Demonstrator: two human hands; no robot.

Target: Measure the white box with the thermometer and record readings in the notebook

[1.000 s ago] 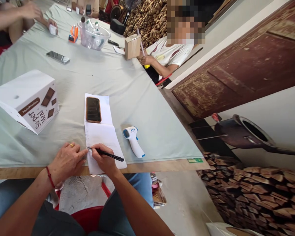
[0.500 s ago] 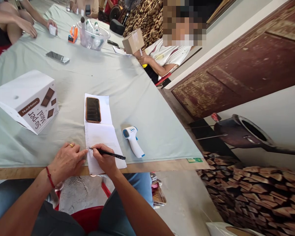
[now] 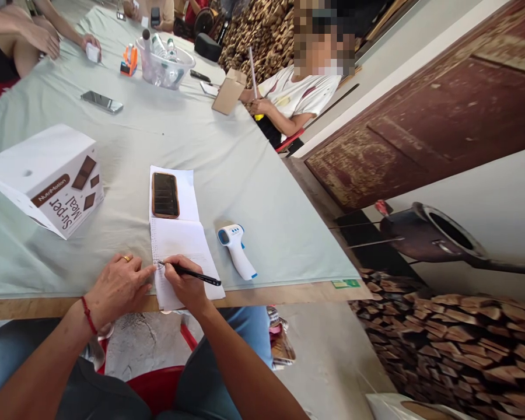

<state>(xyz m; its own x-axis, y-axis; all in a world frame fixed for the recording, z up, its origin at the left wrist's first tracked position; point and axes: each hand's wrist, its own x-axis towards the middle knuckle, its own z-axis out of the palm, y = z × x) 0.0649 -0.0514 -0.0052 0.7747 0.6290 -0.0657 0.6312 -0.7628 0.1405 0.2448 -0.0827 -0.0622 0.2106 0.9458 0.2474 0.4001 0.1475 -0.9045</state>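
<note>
An open notebook [image 3: 181, 239] lies near the table's front edge, with rows of small writing along its left margin. My right hand [image 3: 188, 286] is closed around a black pen [image 3: 201, 274], whose tip meets the lower page near that margin. My left hand [image 3: 120, 286] rests on the cloth left of the notebook, fingers stretched out and holding nothing; its index fingertip touches the page edge beside the pen tip. A phone in a brown case [image 3: 165, 195] lies on the upper page. Right of the notebook lies a white and blue infrared thermometer [image 3: 237, 252].
A white box [image 3: 48, 175] stands at the left on the pale tablecloth [image 3: 135, 134]. Farther back are another phone [image 3: 102, 101], an orange tape dispenser [image 3: 129, 60] and a basket of bottles [image 3: 166, 64]. A co-worker sits by a cardboard box [image 3: 230, 92]; others sit at the far left and back.
The co-worker's cardboard box has come down onto the table edge, and a pale strip now stands up from that person's hands. My own hands have barely moved.
</note>
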